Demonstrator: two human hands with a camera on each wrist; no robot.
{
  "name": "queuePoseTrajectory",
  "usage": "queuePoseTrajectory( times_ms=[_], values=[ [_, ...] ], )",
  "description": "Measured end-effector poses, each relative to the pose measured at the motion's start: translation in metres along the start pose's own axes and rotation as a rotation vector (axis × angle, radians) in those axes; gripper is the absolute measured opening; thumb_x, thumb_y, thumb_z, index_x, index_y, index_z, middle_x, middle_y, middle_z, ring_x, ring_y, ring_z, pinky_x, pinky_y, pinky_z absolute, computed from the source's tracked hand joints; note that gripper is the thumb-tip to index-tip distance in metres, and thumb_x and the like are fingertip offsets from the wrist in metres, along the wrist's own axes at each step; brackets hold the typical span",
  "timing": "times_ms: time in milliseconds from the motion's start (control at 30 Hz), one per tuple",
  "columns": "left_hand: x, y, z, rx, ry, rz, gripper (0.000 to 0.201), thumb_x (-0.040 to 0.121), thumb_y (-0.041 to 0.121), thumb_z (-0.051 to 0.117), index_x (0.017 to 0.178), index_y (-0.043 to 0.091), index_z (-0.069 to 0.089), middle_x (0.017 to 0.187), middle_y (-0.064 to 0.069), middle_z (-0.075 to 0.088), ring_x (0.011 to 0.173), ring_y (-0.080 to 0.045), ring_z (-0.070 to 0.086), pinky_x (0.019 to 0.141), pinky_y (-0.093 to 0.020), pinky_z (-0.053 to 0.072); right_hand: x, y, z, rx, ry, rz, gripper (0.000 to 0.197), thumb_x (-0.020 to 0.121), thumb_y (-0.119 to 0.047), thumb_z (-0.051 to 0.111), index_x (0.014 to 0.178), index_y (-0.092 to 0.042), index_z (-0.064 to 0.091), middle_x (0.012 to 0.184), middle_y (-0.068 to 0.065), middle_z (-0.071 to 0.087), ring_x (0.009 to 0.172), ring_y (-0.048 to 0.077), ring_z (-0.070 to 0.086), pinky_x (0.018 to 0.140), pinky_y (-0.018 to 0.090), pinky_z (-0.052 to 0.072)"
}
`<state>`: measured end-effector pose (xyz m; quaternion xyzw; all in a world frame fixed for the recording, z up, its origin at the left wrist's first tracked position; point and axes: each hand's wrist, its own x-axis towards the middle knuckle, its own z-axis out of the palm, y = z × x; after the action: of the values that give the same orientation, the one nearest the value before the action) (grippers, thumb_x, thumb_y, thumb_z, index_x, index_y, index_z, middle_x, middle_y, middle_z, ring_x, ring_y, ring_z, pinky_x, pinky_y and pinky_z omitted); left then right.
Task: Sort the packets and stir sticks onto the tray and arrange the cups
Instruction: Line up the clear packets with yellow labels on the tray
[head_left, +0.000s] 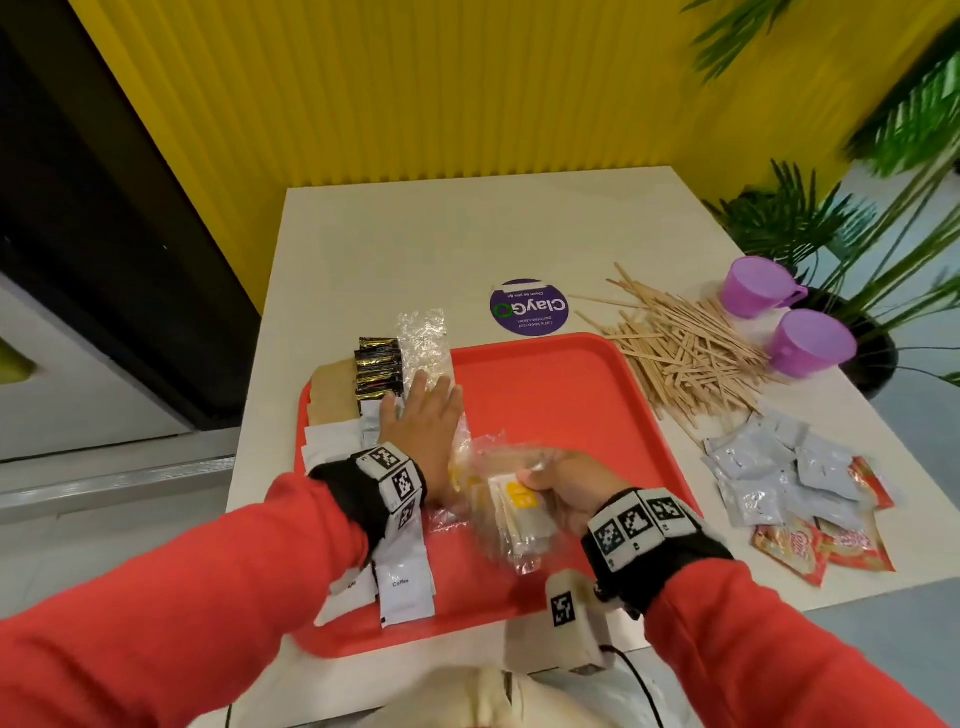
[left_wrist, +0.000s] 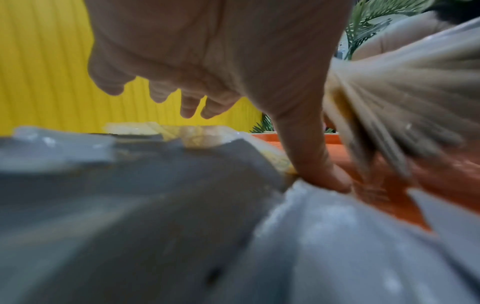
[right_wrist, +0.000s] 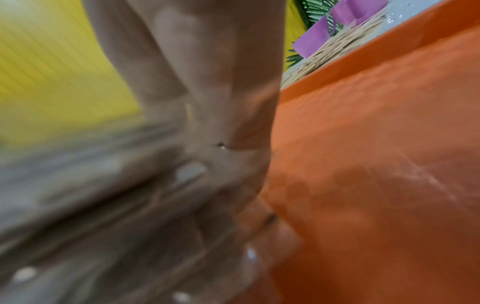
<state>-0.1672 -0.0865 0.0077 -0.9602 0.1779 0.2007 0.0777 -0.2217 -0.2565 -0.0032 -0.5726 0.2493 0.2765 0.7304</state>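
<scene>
A red tray (head_left: 561, 395) lies on the pale table. On its left side lie brown, black-and-gold (head_left: 378, 374) and white coffee packets (head_left: 405, 587). My left hand (head_left: 423, 415) rests flat, fingers straight, on the packets there; in the left wrist view its thumb (left_wrist: 314, 164) presses down on a clear wrapper. My right hand (head_left: 558, 480) grips a stack of yellow-and-white packets (head_left: 517, 514) in clear plastic, low over the tray's middle. Wooden stir sticks (head_left: 685, 348) are piled right of the tray. Two purple cups (head_left: 810, 340) stand beyond them.
Silver and red packets (head_left: 800, 483) lie loose on the table right of the tray. A purple round sticker (head_left: 529, 307) sits behind the tray. A yellow ribbed wall is at the back, green plants at the right, and the table's near edge is at my body.
</scene>
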Motion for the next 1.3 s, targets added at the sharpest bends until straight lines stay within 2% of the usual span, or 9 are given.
queuePoseTrajectory(
  times_ms=[167, 267, 333, 533, 667, 867, 1000, 1100, 1300],
  values=[
    [-0.001, -0.013, -0.006, -0.103, -0.022, 0.016, 0.128, 0.06, 0.051, 0.081, 0.15, 0.017, -0.004, 0.157, -0.003, -0.013, 0.144, -0.028, -0.018, 0.117, -0.05, 0.004, 0.004, 0.003, 0.016, -0.022, 0.126, -0.026, 0.026, 0.091, 0.01, 0.046, 0.076, -0.011, 0.053, 0.042, -0.005, 0.056, 0.032, 0.003, 0.053, 0.034, 0.015, 0.042],
    [-0.009, -0.028, -0.011, -0.362, 0.005, 0.104, 0.097, 0.069, 0.032, 0.078, 0.147, 0.016, 0.023, 0.153, -0.007, 0.017, 0.142, -0.024, 0.017, 0.113, -0.031, 0.023, 0.007, 0.006, 0.025, -0.084, 0.148, -0.051, 0.023, 0.09, 0.009, 0.049, 0.079, -0.011, 0.054, 0.061, 0.002, 0.056, 0.035, 0.002, 0.053, 0.037, 0.015, 0.043],
    [-0.013, -0.035, -0.013, -0.558, 0.016, 0.142, 0.066, 0.078, 0.02, 0.07, 0.138, 0.017, 0.043, 0.135, -0.005, 0.044, 0.115, -0.017, 0.047, 0.095, -0.02, 0.037, 0.009, 0.01, 0.029, -0.115, 0.158, -0.082, 0.024, 0.089, 0.009, 0.049, 0.08, -0.013, 0.055, 0.067, 0.002, 0.056, 0.041, 0.003, 0.055, 0.042, 0.017, 0.045],
    [-0.011, -0.032, -0.015, -0.878, -0.002, 0.054, 0.022, 0.081, 0.022, 0.067, 0.103, 0.018, 0.065, 0.088, 0.003, 0.059, 0.083, -0.012, 0.055, 0.076, -0.021, 0.044, 0.007, 0.016, 0.042, -0.192, 0.156, -0.157, 0.026, 0.089, 0.008, 0.049, 0.081, -0.016, 0.055, 0.074, 0.001, 0.057, 0.063, 0.011, 0.053, 0.059, 0.022, 0.046],
    [-0.01, -0.027, -0.019, -0.832, -0.129, 0.114, 0.03, 0.071, 0.028, 0.079, 0.092, 0.015, 0.063, 0.076, 0.009, 0.053, 0.073, -0.007, 0.05, 0.067, -0.021, 0.04, 0.008, 0.016, 0.047, -0.262, 0.158, -0.213, 0.023, 0.088, 0.003, 0.052, 0.083, -0.019, 0.057, 0.084, 0.006, 0.062, 0.074, 0.021, 0.057, 0.071, 0.039, 0.05],
    [-0.003, -0.02, -0.016, -0.747, -0.09, 0.14, 0.036, 0.071, 0.004, 0.075, 0.055, 0.018, 0.046, 0.056, 0.008, 0.043, 0.052, -0.005, 0.039, 0.049, -0.014, 0.032, 0.009, 0.023, 0.049, -0.358, 0.161, -0.317, 0.021, 0.087, -0.011, 0.062, 0.099, -0.024, 0.049, 0.096, -0.003, 0.056, 0.086, 0.016, 0.056, 0.076, 0.03, 0.047],
    [-0.003, -0.02, -0.015, -0.763, -0.093, 0.151, 0.038, 0.07, 0.003, 0.076, 0.055, 0.018, 0.045, 0.056, 0.007, 0.044, 0.052, -0.006, 0.04, 0.051, -0.018, 0.033, 0.009, 0.025, 0.038, -0.586, 0.112, -0.211, 0.09, 0.07, -0.023, 0.081, 0.141, -0.019, 0.026, 0.124, 0.0, 0.053, 0.107, 0.016, 0.055, 0.082, 0.023, 0.046],
    [-0.007, -0.022, -0.013, -0.79, -0.107, 0.164, 0.035, 0.07, 0.002, 0.077, 0.058, 0.019, 0.049, 0.058, 0.007, 0.048, 0.052, -0.004, 0.043, 0.052, -0.017, 0.036, 0.011, 0.03, 0.035, -0.633, 0.067, -0.123, 0.081, 0.062, -0.031, 0.084, 0.13, -0.018, 0.041, 0.108, -0.002, 0.062, 0.093, 0.013, 0.061, 0.076, 0.025, 0.053],
    [-0.013, -0.024, -0.009, -0.764, -0.062, 0.17, 0.04, 0.069, 0.003, 0.076, 0.056, 0.024, 0.044, 0.059, 0.012, 0.044, 0.054, -0.002, 0.04, 0.051, -0.016, 0.031, 0.003, 0.043, 0.036, -0.865, 0.091, -0.102, 0.111, 0.042, -0.056, 0.082, 0.136, -0.024, 0.031, 0.128, -0.002, 0.05, 0.115, 0.018, 0.052, 0.093, 0.031, 0.047]
  ],
)
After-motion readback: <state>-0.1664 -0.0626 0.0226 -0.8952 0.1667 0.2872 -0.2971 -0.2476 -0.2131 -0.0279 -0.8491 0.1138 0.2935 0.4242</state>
